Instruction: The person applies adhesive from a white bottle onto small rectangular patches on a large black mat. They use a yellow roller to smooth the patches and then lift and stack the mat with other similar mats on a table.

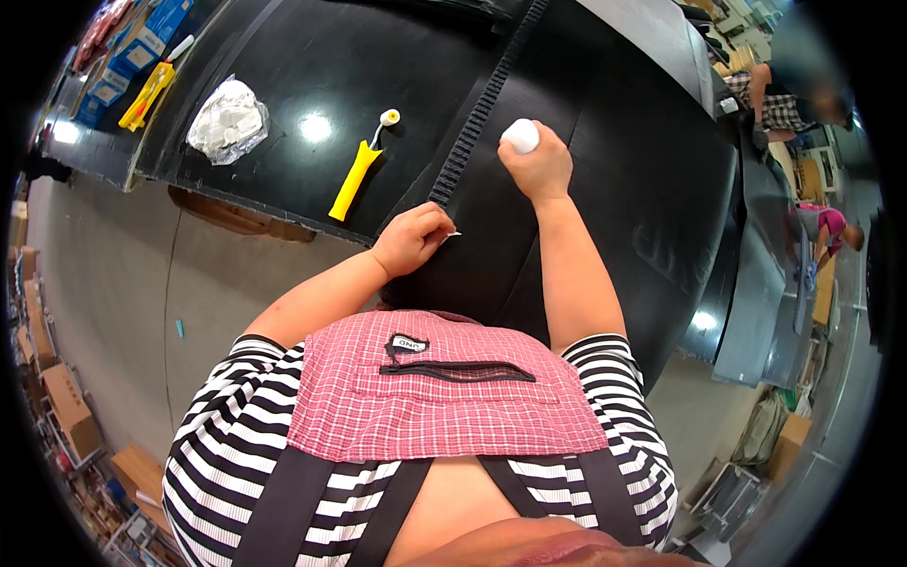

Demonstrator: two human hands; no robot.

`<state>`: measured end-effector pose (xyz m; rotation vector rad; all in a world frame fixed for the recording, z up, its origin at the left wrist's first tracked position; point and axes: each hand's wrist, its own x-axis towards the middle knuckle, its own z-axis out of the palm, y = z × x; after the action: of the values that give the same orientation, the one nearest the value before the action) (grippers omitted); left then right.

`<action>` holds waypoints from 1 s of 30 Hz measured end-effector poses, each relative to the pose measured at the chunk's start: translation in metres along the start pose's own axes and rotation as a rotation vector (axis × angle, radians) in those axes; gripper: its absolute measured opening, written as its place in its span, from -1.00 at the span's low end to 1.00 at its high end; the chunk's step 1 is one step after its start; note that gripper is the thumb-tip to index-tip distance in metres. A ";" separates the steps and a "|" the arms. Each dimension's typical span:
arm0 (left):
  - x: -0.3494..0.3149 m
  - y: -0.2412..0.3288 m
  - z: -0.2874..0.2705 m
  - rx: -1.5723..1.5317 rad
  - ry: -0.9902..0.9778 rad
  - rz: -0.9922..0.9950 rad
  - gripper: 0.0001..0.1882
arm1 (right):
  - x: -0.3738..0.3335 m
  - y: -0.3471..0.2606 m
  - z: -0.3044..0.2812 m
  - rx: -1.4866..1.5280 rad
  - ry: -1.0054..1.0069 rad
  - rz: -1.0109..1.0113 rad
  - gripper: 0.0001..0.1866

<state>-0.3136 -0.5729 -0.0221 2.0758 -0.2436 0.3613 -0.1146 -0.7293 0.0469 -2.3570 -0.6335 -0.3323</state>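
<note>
A large sheet of smooth black material (605,198) lies over the black table, with a ribbed black strip (472,128) running along it. My right hand (548,175) is wrapped round a white object with a rounded end (521,136), perhaps a small bottle; its lower part is hidden in my fingers. It is just right of the ribbed strip, above the sheet. By the strip's near end my left hand (413,241) is closed in a pinch, and a small white tip (455,233) sticks out from the fingers. What that piece is, I cannot make out.
A yellow-handled roller (355,180) lies left of the strip, beside a clear bag of white material (229,121). Another yellow-handled tool (149,94) and blue boxes (142,52) are far left. At the right, people (789,85) are near stacked sheets (756,283).
</note>
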 end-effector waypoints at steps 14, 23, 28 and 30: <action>0.003 0.002 -0.002 -0.031 0.018 -0.036 -0.87 | -0.015 0.060 0.029 0.812 0.081 0.472 -0.63; 0.006 -0.004 -0.004 -0.056 -0.017 0.023 -0.82 | -0.014 0.073 0.051 0.686 0.172 0.478 -0.57; 0.004 -0.007 -0.005 -0.087 -0.030 0.010 -0.82 | -0.014 0.077 0.053 0.644 0.160 0.474 -0.57; 0.003 -0.005 -0.006 -0.092 -0.034 0.010 -0.82 | -0.016 0.077 0.053 0.641 0.160 0.474 -0.58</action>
<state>-0.3096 -0.5649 -0.0224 1.9920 -0.2865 0.3150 -0.0840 -0.7510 -0.0405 -1.7621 -0.0647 -0.0795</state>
